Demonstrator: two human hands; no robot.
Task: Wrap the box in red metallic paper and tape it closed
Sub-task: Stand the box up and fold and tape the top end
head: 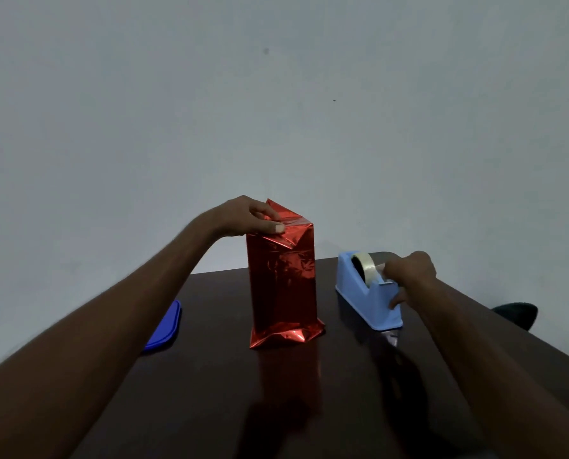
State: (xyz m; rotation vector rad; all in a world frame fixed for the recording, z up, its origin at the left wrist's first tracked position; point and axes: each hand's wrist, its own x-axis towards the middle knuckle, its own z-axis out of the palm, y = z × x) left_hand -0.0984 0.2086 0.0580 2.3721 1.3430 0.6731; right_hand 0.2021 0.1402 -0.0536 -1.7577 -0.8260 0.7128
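Table: dark glossy wood table [210, 392], shiny enough that the red paper reflects in it.
Blue lid: some flat blue plastic lid-looking thing [165, 327] on the left, partly hidden behind the left forearm, well apart from everything else.
Box: the box [281, 286] stands upright mid-table, fully covered in red metallic paper. The bottom end is scrunched and flares out on the table, so that end doesn't look folded neat, as far as I can tell.
Tape dispenser: light blue desk tape dispenser [365, 289] just right of the box, clear tape roll [364, 265] sitting in it.
Right hand: the right hand [409, 276] is on the dispenser, fingers curled at the cutter end, looks like it's pinching the loose end of tape, though the strip itself is hard to make out.
Left hand: the left hand [246, 217] is at the top of the box, thumb pressing the folded flap down, fingers curled over the top edge.
Progress: wrapping's mostly done imo. Top fold is held shut but I see no tape on it, so taping the top, and probably sorting the bottom, is what's left.
Wall: plain grey wall [276, 94] behind.
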